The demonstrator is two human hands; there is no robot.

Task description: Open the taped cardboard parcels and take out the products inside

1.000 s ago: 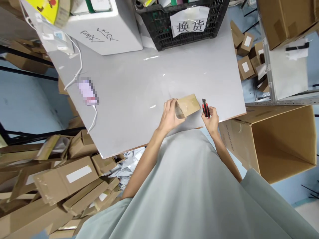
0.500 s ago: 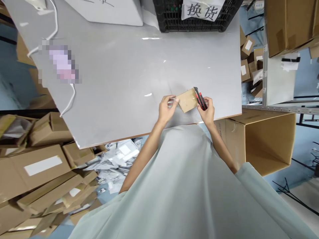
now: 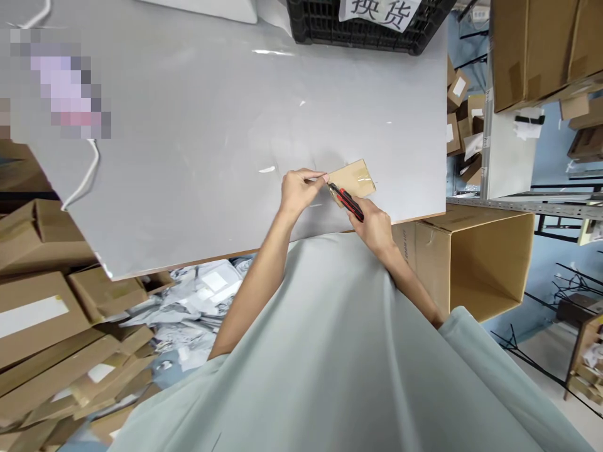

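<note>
Near the front edge of the grey table (image 3: pixel 188 157), a small brown cardboard box (image 3: pixel 354 177) is held at its left end by my left hand (image 3: pixel 298 191), thumb and fingers pinching the corner. My right hand (image 3: pixel 374 225) is closed around a red and black box cutter (image 3: pixel 347 202). The cutter's tip lies at the box's left end, close to my left fingertips. Whether the blade is in the cardboard I cannot tell. A strip of shiny tape shows on the box's right end.
A black plastic crate (image 3: pixel 362 34) with a paper sign stands at the table's back. Left lies a blurred-out object (image 3: pixel 66 94) with a white cable (image 3: pixel 87 176). A large open carton (image 3: pixel 490 263) sits at right. Cardboard boxes (image 3: pixel 38 314) and grey plastic bags (image 3: pixel 202 307) pile up at lower left.
My right hand has brought the cutter from the box's right end to its left end. The box has turned slightly, and my left hand still pinches it. The view has shifted.
</note>
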